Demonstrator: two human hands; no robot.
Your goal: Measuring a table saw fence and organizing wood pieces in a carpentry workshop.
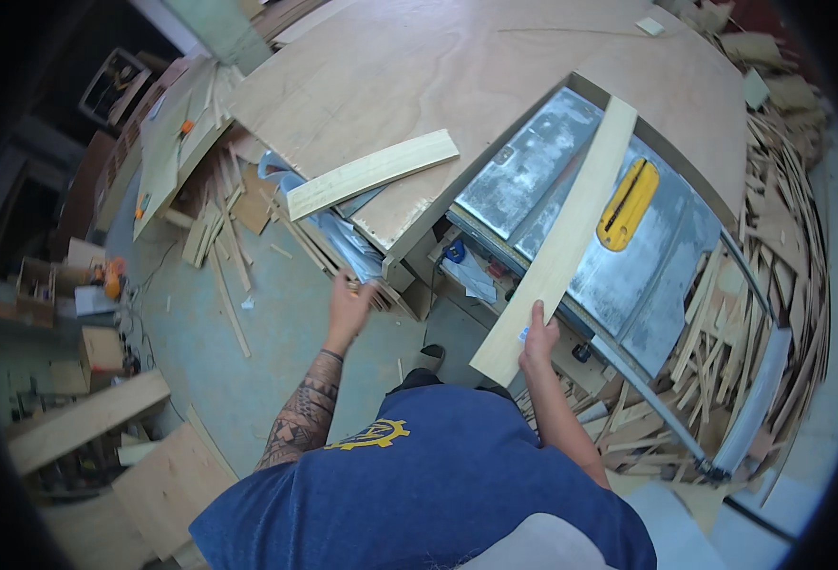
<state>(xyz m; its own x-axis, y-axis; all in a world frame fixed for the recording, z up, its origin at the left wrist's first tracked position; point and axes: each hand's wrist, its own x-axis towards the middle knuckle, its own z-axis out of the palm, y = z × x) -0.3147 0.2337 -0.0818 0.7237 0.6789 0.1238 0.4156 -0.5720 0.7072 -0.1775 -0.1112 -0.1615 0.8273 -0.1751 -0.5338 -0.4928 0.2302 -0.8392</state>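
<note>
Blue shirt point(438, 484): at 6 o'clock, nearest of all, a yellow gear shape on it.
Right hand point(538, 344): closed on the long plank point(566, 242) close to its near end, thumb on the upper face, other fingers mostly hidden; the forearm comes in from 5 o'clock.
Long plank's lie: from the right hand most of its length runs toward 1 o'clock, a short end toward 8; the long axis goes 7 to 1. Of the 2 hands the right is nearer, on the wood itself.
Left hand point(348, 309): well apart from that plank, at 9 o'clock from the right hand; fingers loosely spread and a little bent, nothing visible in them; forearm from 7 o'clock. I cannot tell whether it touches the boards beside it.
Metal-topped table point(685, 256): at 1 o'clock from the right hand, beneath the long plank; resting contact is unclear.
Yellow insert point(633, 206): set in that metal, 1 dark slot, just off the plank's 3 o'clock side.
Shorter plank point(376, 173): at 12 o'clock from the left hand, axis 8 to 2.
Strip heap point(780, 218): past the metal, at 2 o'clock.
Plywood top point(390, 76): farthest, at 12 o'clock.
</note>
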